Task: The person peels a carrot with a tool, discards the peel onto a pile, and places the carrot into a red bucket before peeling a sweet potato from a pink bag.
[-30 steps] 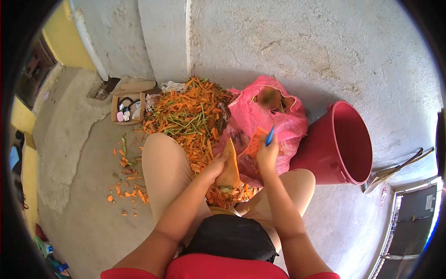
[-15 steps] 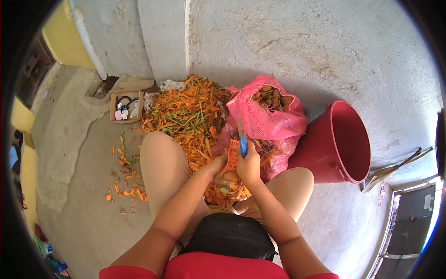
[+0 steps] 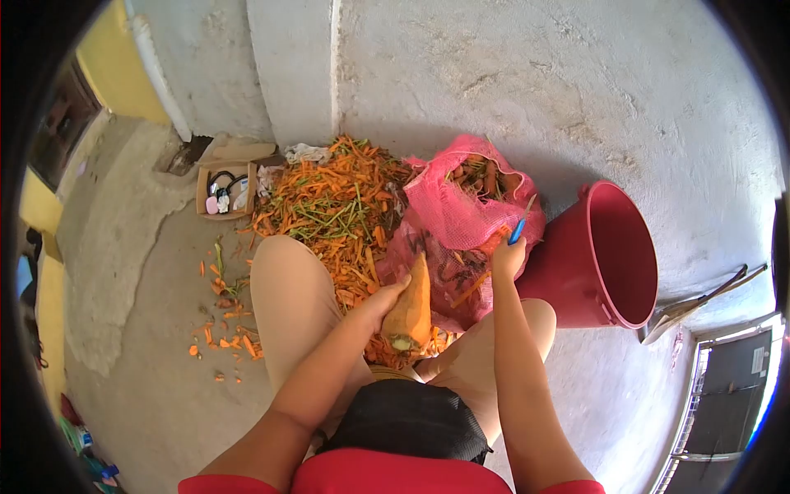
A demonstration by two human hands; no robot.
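Left hand (image 3: 380, 305) curled firmly around a carrot (image 3: 409, 311), just below frame centre; right hand (image 3: 508, 258) closed around a blue knife (image 3: 517, 231), right of centre; peelings (image 3: 329, 202) heaped upper left of the sack (image 3: 448, 206).

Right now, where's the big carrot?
In the head view, the big carrot is just below centre, in your left hand, below and left of the pink sack.

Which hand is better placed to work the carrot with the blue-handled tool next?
Right, most likely: the right hand holds the blue-handled tool, clear of the carrot. The left hand grips the carrot, so it seems better suited to steadying.
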